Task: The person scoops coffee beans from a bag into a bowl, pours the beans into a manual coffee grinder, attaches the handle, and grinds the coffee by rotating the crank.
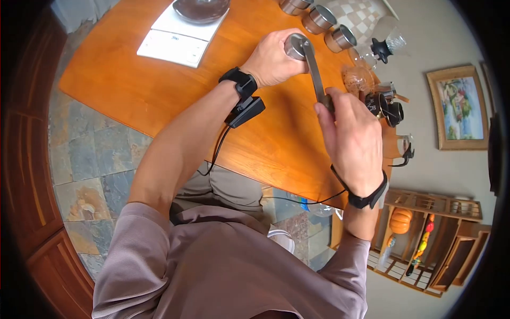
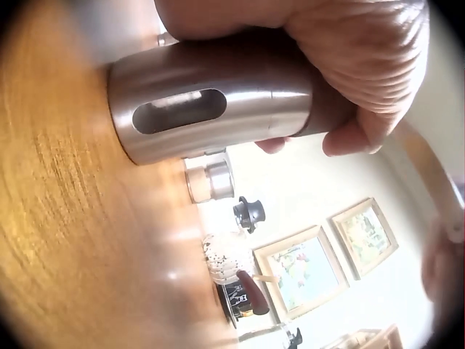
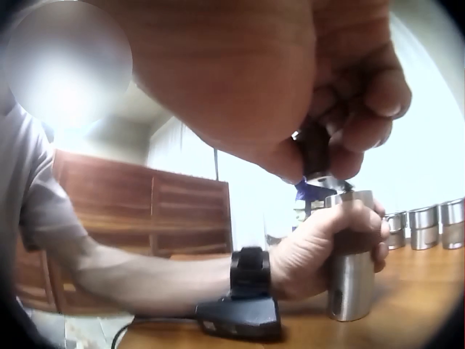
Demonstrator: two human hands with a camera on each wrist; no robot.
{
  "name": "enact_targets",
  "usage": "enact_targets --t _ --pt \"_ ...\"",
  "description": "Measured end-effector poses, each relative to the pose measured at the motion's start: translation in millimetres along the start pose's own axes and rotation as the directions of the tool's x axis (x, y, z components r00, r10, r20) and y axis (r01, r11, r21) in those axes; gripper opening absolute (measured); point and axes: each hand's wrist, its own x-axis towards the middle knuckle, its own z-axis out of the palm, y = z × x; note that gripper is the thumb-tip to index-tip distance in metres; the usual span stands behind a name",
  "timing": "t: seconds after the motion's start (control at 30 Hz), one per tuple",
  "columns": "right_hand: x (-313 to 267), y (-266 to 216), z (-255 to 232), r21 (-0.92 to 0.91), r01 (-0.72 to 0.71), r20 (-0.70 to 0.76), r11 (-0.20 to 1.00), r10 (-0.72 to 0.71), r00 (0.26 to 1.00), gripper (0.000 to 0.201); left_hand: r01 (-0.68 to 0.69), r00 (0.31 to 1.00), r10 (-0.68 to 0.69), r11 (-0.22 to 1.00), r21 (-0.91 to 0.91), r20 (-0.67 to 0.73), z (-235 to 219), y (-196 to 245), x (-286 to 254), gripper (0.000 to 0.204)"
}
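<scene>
A steel hand coffee grinder (image 2: pixel 254 91) with a slot window in its side stands upright, its base right at the wooden table top (image 1: pixel 249 135). My left hand (image 1: pixel 272 59) grips its body around the dark band near the top, as the right wrist view also shows. From the grinder's lid a flat metal crank handle (image 1: pixel 314 73) reaches out toward my right side. My right hand (image 1: pixel 355 135) holds the dark knob (image 3: pixel 314 149) at the crank's end between thumb and curled fingers. Most of that knob is hidden by the fingers in the head view.
A white scale (image 1: pixel 172 49) carrying a dark bowl (image 1: pixel 202 9) lies at the far left. Several steel cups (image 1: pixel 320 19) line the far edge, with a glass vessel with a black collar (image 1: pixel 381 49) and other coffee ware beyond my right hand. Cables trail from both wrists.
</scene>
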Motion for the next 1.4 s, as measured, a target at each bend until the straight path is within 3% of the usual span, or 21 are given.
enact_targets --t 0.07,0.2,0.23,0.27,0.3,0.33,0.37,0.4,0.47,0.73,0.8,0.87,0.9,0.93,1.03,1.07,1.17,1.23,1.27,1.33,1.4 --pt "4 -11 -6 -0.088 0.134 0.061 0.987 -0.129 0.99 0.022 0.014 1.0 -0.014 1.0 -0.025 0.007 2 -1 -3 0.021" --pt "36 -22 -10 0.022 0.315 0.166 0.949 -0.315 0.935 0.024 0.027 0.999 -0.025 0.996 -0.084 0.024 -5 3 -4 0.027" --pt "46 -27 -7 0.039 0.342 0.141 0.939 -0.344 0.928 0.023 0.028 0.999 -0.026 0.996 -0.081 0.02 -7 1 -4 0.027" --pt "55 -34 -9 0.041 0.344 0.139 0.938 -0.347 0.928 0.023 0.072 0.997 -0.066 0.973 -0.218 0.035 -8 -4 -4 0.026" --pt "64 -42 -12 -0.005 0.342 0.224 0.94 -0.332 0.916 0.024 0.114 0.993 -0.101 0.93 -0.35 0.054 -9 -6 -3 0.026" --pt "72 -44 -12 -0.053 0.342 0.305 0.938 -0.311 0.9 0.025 0.111 0.994 -0.099 0.932 -0.346 0.052 -9 -7 -3 0.026" --pt "78 -41 -6 0.016 0.479 0.164 0.878 -0.475 0.865 0.028 0.091 0.996 -0.083 0.943 -0.319 0.039 -10 -8 -2 0.026" --pt "85 -36 3 0.014 0.48 0.159 0.877 -0.476 0.865 0.028 0.071 0.997 -0.066 0.954 -0.293 0.027 -10 -8 -2 0.026" --pt "98 -32 25 0.061 0.652 0.025 0.756 -0.654 0.756 0.025 0.041 0.999 -0.039 0.97 -0.24 0.012 -8 -9 -4 0.025" --pt "125 -34 29 0.008 0.646 0.104 0.763 -0.644 0.758 0.02 -0.091 0.996 0.09 0.995 -0.035 -0.02 6 -8 -11 0.024" --pt "138 -33 39 -0.114 0.613 0.117 0.781 -0.603 0.789 0.009 -0.125 0.992 0.125 0.992 0.017 -0.021 10 -6 -14 0.023" --pt "167 -12 75 -0.098 0.613 -0.075 0.784 -0.62 0.781 0.016 -0.158 0.987 0.16 0.984 0.077 -0.021 10 -3 -18 0.023" --pt "184 -8 73 -0.203 0.487 0.113 0.849 -0.474 0.873 0.031 0.027 0.998 -0.02 0.991 -0.129 0.052 11 6 -15 0.027" --pt "197 -2 70 -0.326 0.368 0.276 0.871 -0.284 0.918 0.047 0.033 0.998 -0.032 0.999 -0.019 0.058 10 -6 -11 0.029" --pt "214 39 78 -0.069 0.238 0.277 0.969 -0.21 0.938 0.029 0.119 0.991 -0.112 0.989 -0.089 0.078 9 4 -13 0.027" --pt "214 36 64 -0.068 0.115 0.398 0.991 -0.079 0.914 0.037 0.114 0.992 -0.107 0.989 -0.091 0.072 8 6 -13 0.027" --pt "200 64 64 -0.128 0.119 0.282 0.985 -0.079 0.956 0.038 0.105 0.991 -0.098 0.992 -0.074 0.093 7 11 -15 0.021" --pt "191 86 60 -0.135 0.275 0.289 0.952 -0.228 0.93 0.018 0.096 0.991 -0.086 0.991 -0.092 0.104 6 13 -14 0.02" --pt "186 103 66 -0.092 0.149 0.279 0.985 -0.118 0.953 0.021 0.094 0.991 -0.085 0.991 -0.094 0.102 4 14 -12 0.02" --pt "171 151 76 -0.134 0.243 0.3 0.961 -0.194 0.934 0.02 0.102 0.993 -0.097 0.991 -0.083 0.068 1 13 -12 0.021" --pt "138 144 52 -0.188 0.147 0.354 0.971 -0.073 0.932 0.023 0.075 0.996 -0.074 0.997 -0.029 0.047 -2 10 -9 0.02"
